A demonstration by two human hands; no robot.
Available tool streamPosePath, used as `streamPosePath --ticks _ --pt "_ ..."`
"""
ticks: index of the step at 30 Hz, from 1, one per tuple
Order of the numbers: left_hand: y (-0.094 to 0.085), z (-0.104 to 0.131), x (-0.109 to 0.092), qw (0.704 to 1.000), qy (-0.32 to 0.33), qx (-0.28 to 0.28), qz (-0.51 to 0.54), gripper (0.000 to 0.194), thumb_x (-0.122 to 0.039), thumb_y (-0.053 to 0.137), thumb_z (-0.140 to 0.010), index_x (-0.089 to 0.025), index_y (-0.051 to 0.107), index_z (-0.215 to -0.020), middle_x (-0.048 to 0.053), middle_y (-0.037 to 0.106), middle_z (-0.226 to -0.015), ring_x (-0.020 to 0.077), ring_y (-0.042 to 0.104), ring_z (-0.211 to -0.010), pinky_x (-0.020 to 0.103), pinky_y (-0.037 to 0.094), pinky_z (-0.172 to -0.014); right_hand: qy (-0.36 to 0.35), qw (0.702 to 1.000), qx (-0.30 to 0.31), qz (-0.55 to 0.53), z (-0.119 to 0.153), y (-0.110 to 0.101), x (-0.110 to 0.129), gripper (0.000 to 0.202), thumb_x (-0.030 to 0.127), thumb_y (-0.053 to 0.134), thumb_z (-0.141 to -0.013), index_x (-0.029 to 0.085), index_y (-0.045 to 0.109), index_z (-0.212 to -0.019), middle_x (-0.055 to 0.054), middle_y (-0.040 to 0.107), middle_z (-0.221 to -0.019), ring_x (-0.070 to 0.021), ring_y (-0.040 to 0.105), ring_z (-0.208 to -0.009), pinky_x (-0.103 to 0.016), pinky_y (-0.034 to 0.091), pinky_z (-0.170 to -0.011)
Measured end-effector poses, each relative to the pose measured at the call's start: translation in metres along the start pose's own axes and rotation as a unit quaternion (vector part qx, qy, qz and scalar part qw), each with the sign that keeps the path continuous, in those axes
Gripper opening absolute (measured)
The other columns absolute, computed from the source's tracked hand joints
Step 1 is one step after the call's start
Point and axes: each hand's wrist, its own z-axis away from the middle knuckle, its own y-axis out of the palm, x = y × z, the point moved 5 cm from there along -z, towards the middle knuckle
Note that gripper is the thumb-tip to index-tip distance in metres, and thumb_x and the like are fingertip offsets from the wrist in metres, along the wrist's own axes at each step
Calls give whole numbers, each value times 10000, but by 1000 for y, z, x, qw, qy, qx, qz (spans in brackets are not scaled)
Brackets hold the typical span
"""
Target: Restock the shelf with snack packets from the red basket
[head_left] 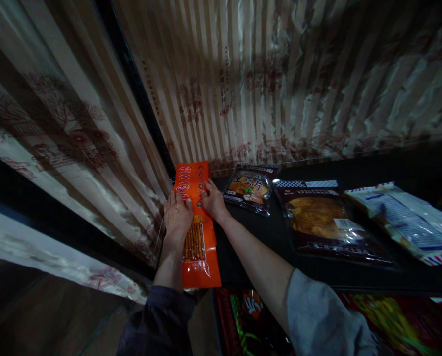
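Observation:
Several orange snack packets [200, 267] lie overlapped in a row at the left end of a black shelf [250, 242]. My left hand [178, 214] rests on the left edge of the row, its fingers stretched out and pointing away from me. On the right edge lies my right hand [214, 200], its fingers spread and touching the packets. Neither hand is wrapped round a packet. Just right of my right hand is a small dark packet [248, 188] with a picture of potato slices.
A larger dark packet [317, 217] and a white and blue packet [410, 222] lie further right on the shelf. Pleated printed curtains [265, 99] hang behind and at the left, around a dark post [131, 74]. More packets [254, 306] show on a lower level.

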Motion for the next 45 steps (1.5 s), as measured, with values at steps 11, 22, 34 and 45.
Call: streamPosePath --ticks 11,22,34,45 --pt "0 4 -6 999 0 -22 -31 484 -302 331 -892 -75 496 -1286 215 462 -1358 296 492 -1200 470 261 -1070 -1 998 -11 68 1 -5 4 448 134 447 -789 120 560 -1222 -121 504 -1344 -226 372 -1321 -375 269 -1115" --pt "-3 5 -5 999 -24 -20 -11 517 -310 346 -876 -21 485 -1281 254 468 -1338 304 496 -1204 445 282 -1061 28 998 4 55 7 -9 5 474 217 512 -752 168 561 -1221 -88 522 -1332 -237 366 -1325 -431 216 -1122" --pt "2 2 2 999 -31 -10 38 584 -330 383 -868 -5 369 -1353 243 477 -1331 287 474 -1224 410 222 -1091 52 998 -4 43 14 -10 10 421 217 494 -758 173 599 -1163 -68 574 -1271 -228 380 -1317 -417 221 -1120" --pt "3 2 4 999 -21 -15 47 576 -355 419 -867 -69 365 -1364 190 504 -1325 267 491 -1207 403 237 -1089 61 997 -3 37 15 -11 8 446 242 532 -740 189 593 -1179 -45 582 -1262 -213 420 -1286 -394 260 -1108"
